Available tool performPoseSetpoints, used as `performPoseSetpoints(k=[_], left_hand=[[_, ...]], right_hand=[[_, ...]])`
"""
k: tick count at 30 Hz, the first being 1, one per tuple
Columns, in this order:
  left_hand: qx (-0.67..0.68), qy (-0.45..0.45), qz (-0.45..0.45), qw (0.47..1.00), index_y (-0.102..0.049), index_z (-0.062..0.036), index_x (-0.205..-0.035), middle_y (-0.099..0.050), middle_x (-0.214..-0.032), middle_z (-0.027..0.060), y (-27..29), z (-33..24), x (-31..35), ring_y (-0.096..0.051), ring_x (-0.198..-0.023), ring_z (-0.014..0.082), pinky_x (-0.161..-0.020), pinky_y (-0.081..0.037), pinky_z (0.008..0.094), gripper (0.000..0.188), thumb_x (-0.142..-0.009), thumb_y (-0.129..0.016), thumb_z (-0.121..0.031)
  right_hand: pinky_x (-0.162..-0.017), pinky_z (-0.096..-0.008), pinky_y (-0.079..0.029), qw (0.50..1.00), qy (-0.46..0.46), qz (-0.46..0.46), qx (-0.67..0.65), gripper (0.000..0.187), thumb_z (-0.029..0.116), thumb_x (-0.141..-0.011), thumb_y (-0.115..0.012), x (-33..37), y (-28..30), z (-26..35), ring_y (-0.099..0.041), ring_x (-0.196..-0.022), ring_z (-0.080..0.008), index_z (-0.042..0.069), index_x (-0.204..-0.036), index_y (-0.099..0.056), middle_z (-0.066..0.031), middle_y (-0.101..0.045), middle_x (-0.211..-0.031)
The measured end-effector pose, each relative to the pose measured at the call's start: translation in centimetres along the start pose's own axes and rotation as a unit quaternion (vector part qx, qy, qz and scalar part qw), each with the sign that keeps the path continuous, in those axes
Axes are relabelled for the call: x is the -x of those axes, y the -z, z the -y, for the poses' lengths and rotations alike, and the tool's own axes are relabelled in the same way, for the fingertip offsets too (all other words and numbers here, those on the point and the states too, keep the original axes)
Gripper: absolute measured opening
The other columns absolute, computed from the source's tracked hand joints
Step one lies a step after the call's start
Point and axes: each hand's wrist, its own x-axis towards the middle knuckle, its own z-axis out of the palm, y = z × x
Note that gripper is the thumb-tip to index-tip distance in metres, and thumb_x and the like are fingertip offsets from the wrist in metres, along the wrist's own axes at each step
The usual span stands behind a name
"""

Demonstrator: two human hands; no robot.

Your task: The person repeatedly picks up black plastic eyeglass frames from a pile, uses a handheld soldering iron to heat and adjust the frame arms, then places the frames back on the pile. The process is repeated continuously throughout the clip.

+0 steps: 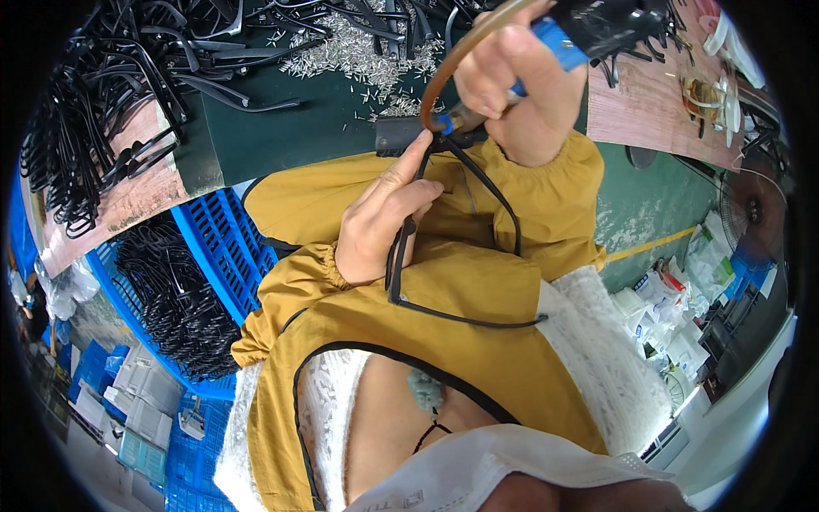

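My left hand [380, 218] is closed on a black eyeglass frame [395, 264], its index finger stretched along it toward the hinge end. Both temples are unfolded; one [469, 317] runs across my lap and the other [499, 196] curves down near my right sleeve. My right hand [529, 94] grips a powered screwdriver [559, 43] with a blue and black body, held slanted. A brown hose [461, 64] arcs down to the blue collar near its tip. That tip meets the frame's corner beside a dark block [398, 135] at the table edge; the exact contact is hidden.
Small silver screws [375, 64] lie piled on the dark green mat [256, 141], with many black temples [205, 51] around them. Black frames [81, 154] crowd the table's left. A blue basket [226, 256] of black frames stands left below. A fan [751, 209] is at right.
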Motion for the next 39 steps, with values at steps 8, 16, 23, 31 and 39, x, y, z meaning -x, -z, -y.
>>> performPoseSetpoints(k=[8,16,23,31,39], left_hand=[[0.048,0.007,-0.027,0.998,-0.064,0.0012,-0.106,-0.063,-0.13,0.0319,0.0,-1.0,-0.2,-0.069,-0.111,0.0407,-0.092,-0.056,0.0391,0.028,-0.081,-0.062,0.015],[-0.116,0.021,-0.254,0.96,-0.058,0.0018,-0.105,-0.067,-0.102,0.0168,11.5,-2.5,1.7,-0.069,-0.094,0.0299,-0.085,-0.055,0.0361,0.018,-0.088,-0.061,0.009],[-0.42,0.252,-0.399,0.776,-0.043,-0.0016,-0.136,-0.061,-0.099,0.0131,25.0,-0.8,0.9,-0.064,-0.085,0.0263,-0.077,-0.053,0.0424,0.05,-0.088,-0.055,-0.004],[-0.373,-0.058,-0.378,0.845,-0.06,-0.0014,-0.13,-0.064,-0.125,0.0134,22.9,6.5,-5.7,-0.057,-0.119,0.0253,-0.121,-0.023,0.0482,0.037,-0.095,-0.05,-0.009],[-0.605,0.155,-0.163,0.764,-0.072,-0.0108,-0.107,-0.069,-0.109,0.0062,20.7,2.1,-10.4,-0.059,-0.117,0.0256,-0.11,-0.033,0.0517,0.027,-0.101,-0.057,-0.033]], right_hand=[[-0.045,-0.0257,-0.034,0.995,-0.04,-0.056,-0.071,0.015,0.022,-0.1,-0.062,2.0,0.2,-0.1,-0.046,-0.054,-0.0112,0.01,-0.098,-0.052,-0.0033,-0.049,-0.071],[-0.046,-0.0225,-0.036,0.987,0.018,0.042,-0.151,0.017,0.021,-0.104,-0.055,2.0,2.3,3.0,-0.04,-0.058,-0.0083,0.006,-0.111,-0.055,0.0011,-0.043,-0.072],[-0.053,-0.026,-0.037,0.989,0.1,0.009,-0.109,0.03,0.032,-0.105,-0.056,-1.9,10.7,2.0,-0.046,-0.063,-0.011,0.003,-0.109,-0.06,-0.0011,-0.049,-0.076],[-0.095,-0.0399,-0.047,0.747,0.216,-0.106,0.62,0.05,0.047,-0.099,-0.062,-2.4,13.2,4.6,-0.061,-0.109,-0.0297,0.001,-0.118,-0.068,-0.0109,-0.068,-0.113],[-0.074,-0.034,-0.054,0.686,0.268,-0.078,0.672,0.012,0.004,-0.082,-0.073,-4.7,14.2,1.8,-0.066,-0.087,-0.0248,0.004,-0.093,-0.067,-0.0111,-0.065,-0.099]])
